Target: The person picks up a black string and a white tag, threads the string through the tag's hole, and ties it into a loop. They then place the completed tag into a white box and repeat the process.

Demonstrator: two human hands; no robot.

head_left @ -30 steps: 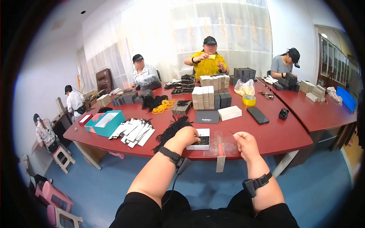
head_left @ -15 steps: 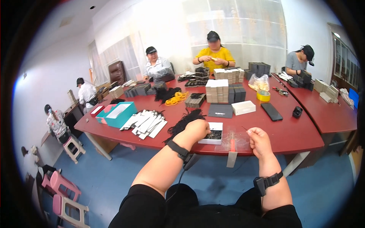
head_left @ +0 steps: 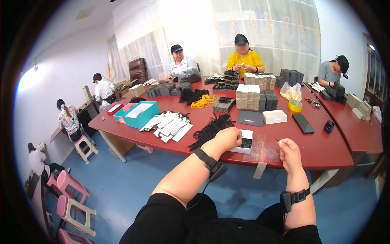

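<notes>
My left hand (head_left: 228,139) is closed at the left rim of a small white box (head_left: 245,150) filled with small dark pieces (head_left: 246,142). Its fingertips are turned from view, so what they grip is hidden. My right hand (head_left: 291,153) is raised near the table's front edge, thumb and finger pinching a thin dark strand (head_left: 276,138). Between both hands, a pale block with a red-orange part (head_left: 262,156) juts over the edge, with clear plastic film around it. A heap of black cords (head_left: 211,131) lies just beyond my left forearm.
White strips (head_left: 172,127) and a teal box (head_left: 142,115) lie to the left on the red table (head_left: 321,156). Stacked cards (head_left: 248,97), a white box (head_left: 275,116), yellow tape (head_left: 295,106) and a phone (head_left: 303,123) stand beyond my hands. Several people work around the room.
The whole view has swung left, so the table and people appear farther right. My left hand stays by the white box; my right still pinches the strand.
</notes>
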